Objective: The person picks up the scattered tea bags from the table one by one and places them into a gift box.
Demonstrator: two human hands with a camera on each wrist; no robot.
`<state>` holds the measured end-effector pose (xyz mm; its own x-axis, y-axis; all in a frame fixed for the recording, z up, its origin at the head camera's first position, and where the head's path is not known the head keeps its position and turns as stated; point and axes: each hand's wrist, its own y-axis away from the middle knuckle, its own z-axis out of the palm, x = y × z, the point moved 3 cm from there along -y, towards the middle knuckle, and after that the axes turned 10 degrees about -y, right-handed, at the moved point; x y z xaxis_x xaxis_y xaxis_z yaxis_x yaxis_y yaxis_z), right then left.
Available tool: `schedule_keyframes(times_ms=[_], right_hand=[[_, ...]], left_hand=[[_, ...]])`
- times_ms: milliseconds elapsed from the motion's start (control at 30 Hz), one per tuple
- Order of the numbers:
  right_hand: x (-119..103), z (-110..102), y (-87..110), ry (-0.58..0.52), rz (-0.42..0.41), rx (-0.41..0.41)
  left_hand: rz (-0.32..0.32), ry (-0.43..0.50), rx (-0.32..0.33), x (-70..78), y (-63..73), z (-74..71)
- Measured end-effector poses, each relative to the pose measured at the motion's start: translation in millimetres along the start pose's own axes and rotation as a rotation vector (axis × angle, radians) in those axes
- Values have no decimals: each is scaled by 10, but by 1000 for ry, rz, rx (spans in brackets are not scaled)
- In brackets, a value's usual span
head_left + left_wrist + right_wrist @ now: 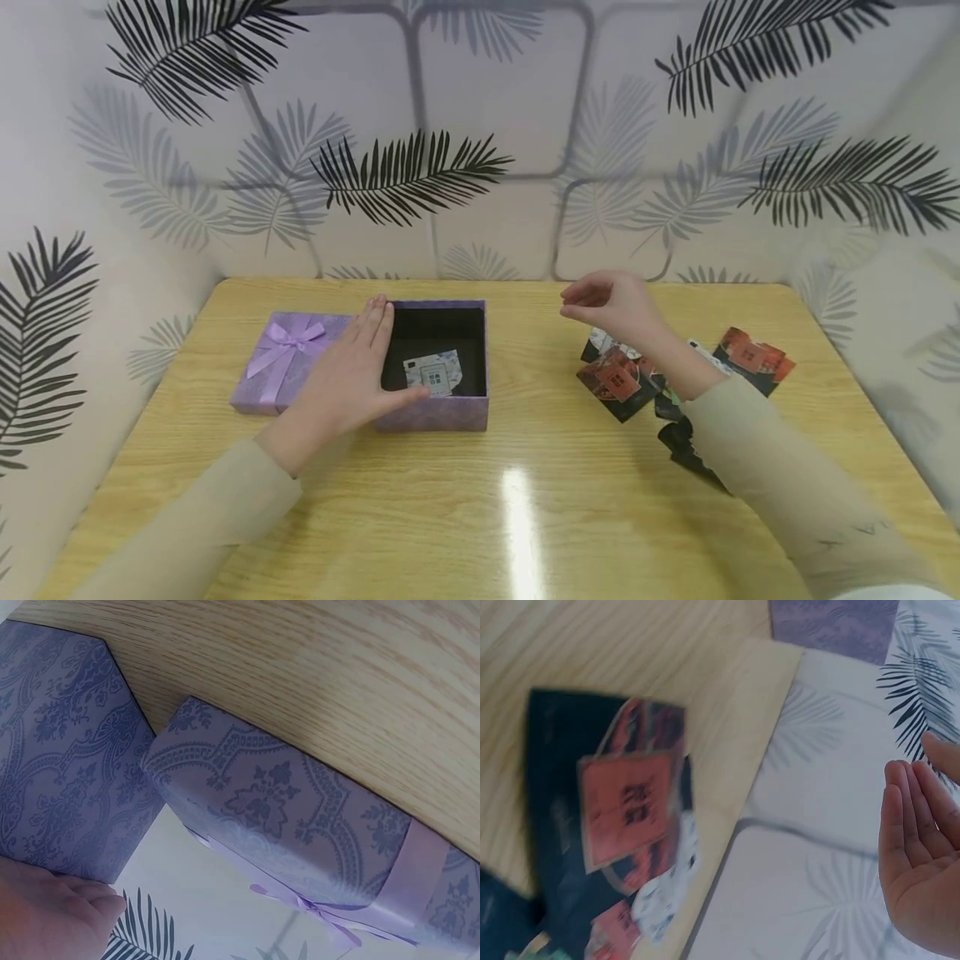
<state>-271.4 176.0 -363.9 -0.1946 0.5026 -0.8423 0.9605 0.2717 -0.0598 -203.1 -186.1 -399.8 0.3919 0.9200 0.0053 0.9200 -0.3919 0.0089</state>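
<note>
In the head view an open purple box (pixel 431 415) with a dark inside holds a pale printed sachet (pixel 435 372). My left hand (pixel 347 367) rests along the box's left wall, fingers straight and thumb reaching over the front rim. The left wrist view shows that hand (pixel 56 915) against the patterned box side (pixel 67 742). My right hand (pixel 618 310) is raised above the table, right of the box, fingers bent toward the thumb. Nothing shows in it; the right wrist view shows the palm (pixel 922 877) bare. Below lies a red and black sachet (pixel 617 382).
A purple lid (pixel 277 367) with a ribbon bow stands left of the box. More sachets (pixel 752 357) are scattered at the right, partly hidden under my right forearm, with dark ones (pixel 682 442) nearer me. A leaf-patterned cloth (pixel 495 100) hangs behind the wooden table (pixel 420 517).
</note>
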Motion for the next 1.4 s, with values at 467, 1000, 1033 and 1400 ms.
schedule_keyframes(times_ms=[467, 1000, 1033, 1400], right_hand=[[531, -291, 239, 47, 49, -56], [907, -369, 293, 122, 44, -167], [920, -368, 293, 126, 38, -175], [1036, -312, 290, 118, 17, -234]], left_hand=[[-7, 5, -3, -3, 8, 9], [-6, -6, -4, -8, 8, 10], [-5, -7, -3, -9, 7, 10], [1, -9, 14, -11, 11, 10]])
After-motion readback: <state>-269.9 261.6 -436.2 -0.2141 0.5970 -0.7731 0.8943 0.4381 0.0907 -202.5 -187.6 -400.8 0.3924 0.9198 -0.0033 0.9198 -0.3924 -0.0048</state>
